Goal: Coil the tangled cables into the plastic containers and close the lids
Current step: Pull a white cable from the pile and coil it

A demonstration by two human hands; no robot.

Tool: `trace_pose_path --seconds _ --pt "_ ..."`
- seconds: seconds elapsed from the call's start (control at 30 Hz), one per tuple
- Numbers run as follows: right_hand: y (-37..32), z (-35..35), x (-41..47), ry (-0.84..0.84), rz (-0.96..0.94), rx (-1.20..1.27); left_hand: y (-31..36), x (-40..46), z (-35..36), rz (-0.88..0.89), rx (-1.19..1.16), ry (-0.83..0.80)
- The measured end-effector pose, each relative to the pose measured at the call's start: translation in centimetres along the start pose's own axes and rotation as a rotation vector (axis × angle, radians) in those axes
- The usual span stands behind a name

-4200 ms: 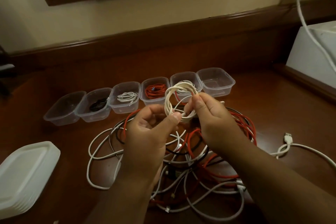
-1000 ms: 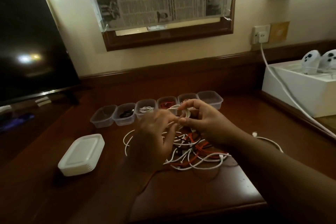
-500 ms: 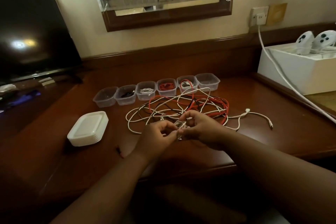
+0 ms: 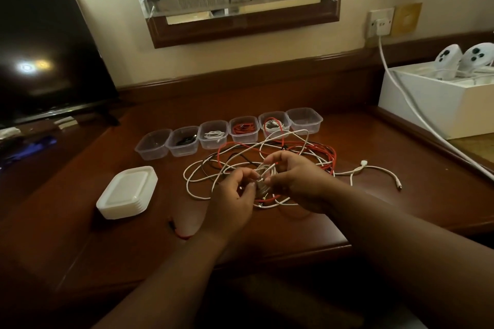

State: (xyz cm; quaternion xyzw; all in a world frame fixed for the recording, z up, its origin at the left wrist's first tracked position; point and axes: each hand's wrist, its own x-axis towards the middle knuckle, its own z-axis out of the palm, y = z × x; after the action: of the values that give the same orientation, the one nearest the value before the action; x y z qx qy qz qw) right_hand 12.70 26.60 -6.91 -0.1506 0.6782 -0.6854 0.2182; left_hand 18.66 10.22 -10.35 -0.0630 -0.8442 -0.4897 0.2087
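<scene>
On a dark wooden desk [image 4: 267,235], a person's two hands meet over a tangle of cables [image 4: 267,157]. The left hand [image 4: 232,197] and the right hand [image 4: 296,181] both have their fingers curled in, pinching between them a small bundle of white cable [image 4: 264,177] held just above the desk surface; loops of that cable run back from the fingertips into the heap. The heap spreads just beyond and to either side of the hands: thin white, red and black leads crossing one another in loose, uneven loops, with one white strand trailing off to the right of the right hand and ending in a small plug [image 4: 363,162]. A red cable end [image 4: 177,230] lies on the desk near the left wrist.

Beyond the tangle stands a row of six clear plastic containers [image 4: 230,133], all uncovered, set edge to edge. Counting from the left, the first looks empty, the second holds a dark cable, the third a white coil, the fourth a red coil, the fifth white and red cable that spills over its rim toward the heap, and the sixth looks empty. To the left of the left hand sits a stack of white lids [image 4: 128,191], well apart from the containers.
</scene>
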Motion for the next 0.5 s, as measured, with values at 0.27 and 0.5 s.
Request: trace_pose_path --seconds 0.27,0.5 --pt "-0.5 -0.3 0.0 -0.025 0.070 0.099 0.0 0.7 -0.4 0.185 0.188 0.011" --pt "-1.2 0.0 0.4 0.079 0.119 0.072 -0.6 0.3 1.1 0.206 0.130 0.070"
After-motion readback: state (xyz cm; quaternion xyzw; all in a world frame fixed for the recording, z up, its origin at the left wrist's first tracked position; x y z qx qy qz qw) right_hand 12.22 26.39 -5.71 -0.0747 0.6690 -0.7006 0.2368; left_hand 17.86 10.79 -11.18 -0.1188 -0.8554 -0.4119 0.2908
